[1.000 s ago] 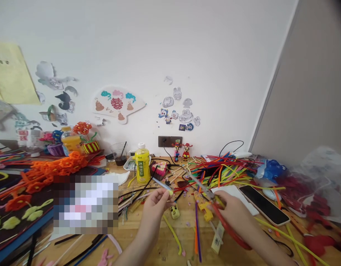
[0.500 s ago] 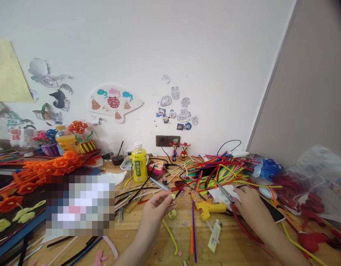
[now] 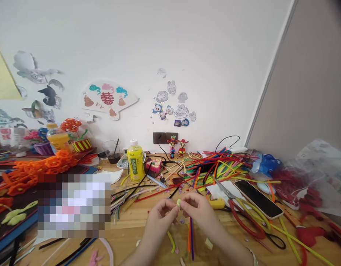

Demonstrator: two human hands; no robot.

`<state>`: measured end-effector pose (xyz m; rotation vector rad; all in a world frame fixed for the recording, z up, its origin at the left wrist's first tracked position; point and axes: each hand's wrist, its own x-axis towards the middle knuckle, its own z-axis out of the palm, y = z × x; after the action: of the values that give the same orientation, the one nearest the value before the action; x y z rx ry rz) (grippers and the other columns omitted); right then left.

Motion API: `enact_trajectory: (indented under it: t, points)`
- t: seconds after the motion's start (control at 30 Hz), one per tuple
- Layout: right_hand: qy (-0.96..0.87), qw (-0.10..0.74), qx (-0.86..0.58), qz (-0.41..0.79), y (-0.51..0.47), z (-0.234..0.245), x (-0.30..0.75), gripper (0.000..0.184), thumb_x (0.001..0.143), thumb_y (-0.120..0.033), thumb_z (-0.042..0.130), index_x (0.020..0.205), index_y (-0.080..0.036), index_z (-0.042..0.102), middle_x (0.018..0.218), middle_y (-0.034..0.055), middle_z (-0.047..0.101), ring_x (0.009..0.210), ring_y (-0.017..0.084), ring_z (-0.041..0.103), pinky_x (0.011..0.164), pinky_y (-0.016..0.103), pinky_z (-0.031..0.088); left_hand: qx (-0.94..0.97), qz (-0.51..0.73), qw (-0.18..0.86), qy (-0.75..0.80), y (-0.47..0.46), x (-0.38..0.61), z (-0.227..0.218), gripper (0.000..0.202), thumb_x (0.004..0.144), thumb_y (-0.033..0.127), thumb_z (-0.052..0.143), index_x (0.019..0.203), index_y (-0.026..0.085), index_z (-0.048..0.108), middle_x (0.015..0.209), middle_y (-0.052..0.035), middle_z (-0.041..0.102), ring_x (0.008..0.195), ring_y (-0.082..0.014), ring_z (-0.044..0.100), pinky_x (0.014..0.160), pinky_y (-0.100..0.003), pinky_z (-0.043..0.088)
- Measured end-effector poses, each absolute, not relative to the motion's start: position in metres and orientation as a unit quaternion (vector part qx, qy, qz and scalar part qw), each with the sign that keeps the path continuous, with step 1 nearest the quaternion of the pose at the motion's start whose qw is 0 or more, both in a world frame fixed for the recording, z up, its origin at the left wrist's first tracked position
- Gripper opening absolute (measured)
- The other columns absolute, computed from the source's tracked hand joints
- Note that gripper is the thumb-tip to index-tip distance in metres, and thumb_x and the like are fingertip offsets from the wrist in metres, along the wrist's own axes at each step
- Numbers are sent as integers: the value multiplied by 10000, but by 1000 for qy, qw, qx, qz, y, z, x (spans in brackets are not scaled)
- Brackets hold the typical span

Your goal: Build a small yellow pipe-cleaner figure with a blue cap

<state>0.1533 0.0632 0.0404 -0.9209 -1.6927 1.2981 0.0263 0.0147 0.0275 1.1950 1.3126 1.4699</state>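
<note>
My left hand [image 3: 160,212] and my right hand [image 3: 196,210] meet over the middle of the wooden desk [image 3: 137,232]. Both pinch a small yellow-green fuzzy piece [image 3: 178,202] between their fingertips. Red-handled scissors [image 3: 237,207] lie on the desk to the right of my right hand. A yellow glue gun [image 3: 217,203] shows partly behind that hand. Loose pipe cleaners [image 3: 190,236] in orange, purple and green lie under my wrists.
A yellow drink bottle [image 3: 135,161] stands behind the hands. A phone [image 3: 257,198] lies at the right beside a heap of coloured pipe cleaners [image 3: 220,166]. Orange pipe-cleaner flowers [image 3: 45,166] fill the left. A plastic bag [image 3: 314,173] sits far right.
My right hand put the red scissors down at the right, then came back to the centre and joined my left hand on the small yellow-green piece. The view drifted right and down.
</note>
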Motion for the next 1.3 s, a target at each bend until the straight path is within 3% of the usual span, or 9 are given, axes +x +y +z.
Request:
enact_trajectory:
  t: [0.13, 0.23, 0.33, 0.43, 0.53, 0.77, 1.03, 1.3]
  points:
    - [-660, 399, -357, 527, 63, 34, 153, 166, 674, -330, 573, 648, -169, 542, 585, -28, 511, 543, 120, 486, 512, 234, 389, 552, 531, 321, 557, 16, 22, 30, 198, 696, 354, 586, 620, 171, 567, 629, -17, 581, 604, -169, 565, 559, -276, 476]
    - [-653, 406, -364, 526, 66, 32, 154, 167, 663, -324, 593, 623, -172, 535, 565, -37, 499, 543, 114, 474, 516, 227, 379, 606, 485, 240, 583, 18, 10, 29, 145, 661, 307, 628, 740, 185, 631, 790, -58, 631, 795, -236, 581, 740, -370, 471]
    - [-637, 408, -380, 533, 71, 29, 156, 199, 658, -349, 600, 614, -174, 517, 525, -47, 490, 501, 103, 456, 498, 225, 378, 636, 446, 163, 608, 23, -5, 22, 430, 517, 204, 724, 938, 187, 640, 1057, -111, 607, 1051, -317, 497, 938, -473, 351]
    - [-619, 403, -392, 548, 73, 23, 155, 226, 646, -376, 608, 616, -174, 512, 521, -49, 499, 476, 99, 465, 478, 227, 401, 665, 403, 123, 617, 29, -14, 13, 428, 509, 151, 708, 932, 178, 653, 1006, -122, 638, 992, -334, 535, 894, -504, 386]
    - [-604, 398, -397, 565, 73, 16, 151, 239, 628, -387, 624, 617, -176, 513, 533, -49, 506, 476, 106, 490, 475, 239, 431, 690, 384, 93, 606, 32, -13, 8, 383, 576, 149, 668, 956, 182, 642, 988, -118, 655, 956, -306, 565, 860, -472, 431]
    - [-566, 401, -404, 597, 68, 11, 147, 295, 596, -435, 664, 623, -182, 515, 575, -33, 530, 554, 142, 544, 500, 263, 474, 721, 392, 32, 571, 21, 1, 17, 449, 676, 116, 555, 1117, 196, 554, 1130, -119, 594, 1090, -272, 511, 932, -460, 402]
    - [-545, 411, -392, 617, 62, 21, 150, 308, 578, -438, 683, 630, -178, 526, 609, -36, 517, 581, 144, 543, 542, 292, 506, 729, 399, -3, 556, 16, 3, 23, 429, 681, 142, 556, 1110, 160, 554, 1110, -140, 586, 1074, -278, 515, 927, -455, 414]
    - [-526, 417, -374, 640, 59, 25, 151, 331, 564, -458, 694, 636, -172, 543, 601, -29, 540, 583, 140, 551, 541, 269, 488, 732, 410, -24, 544, 15, 3, 27, 427, 687, 162, 569, 1113, 198, 557, 1094, -114, 590, 1045, -272, 529, 908, -438, 427]
